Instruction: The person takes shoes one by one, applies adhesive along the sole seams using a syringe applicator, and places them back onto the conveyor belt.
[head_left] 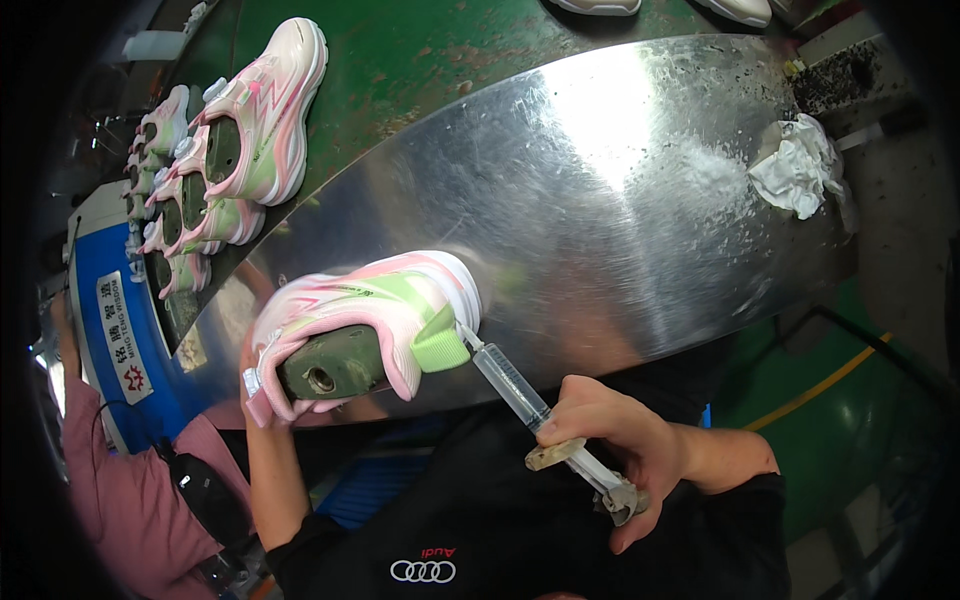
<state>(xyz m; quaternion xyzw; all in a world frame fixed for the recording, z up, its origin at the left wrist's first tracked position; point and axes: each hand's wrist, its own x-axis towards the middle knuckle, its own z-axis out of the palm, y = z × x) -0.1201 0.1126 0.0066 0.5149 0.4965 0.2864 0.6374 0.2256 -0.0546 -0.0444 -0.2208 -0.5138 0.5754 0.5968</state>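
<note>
A pink, white and light-green sneaker (pixel 400 300) is tilted over the near edge of a metal tabletop, with a dark green shoe last (pixel 333 365) inside. My left hand (pixel 247 354) grips it at the toe end, mostly hidden behind the shoe. In my right hand (pixel 625 430) is a clear syringe (pixel 512 384) with a whitish plunger, its fingers wrapped around the barrel and plunger end. The syringe's tip meets the heel, beside the green pull tab (pixel 440 345), near where the upper joins the white sole.
Several matching sneakers (pixel 265 130) on lasts stand in a row on the green surface at left. Crumpled white paper (pixel 797 167) lies at the right end of the shiny metal tabletop (pixel 560 230). A person in a pink sleeve (pixel 110 490) is at lower left, beside a blue-and-white machine (pixel 125 330).
</note>
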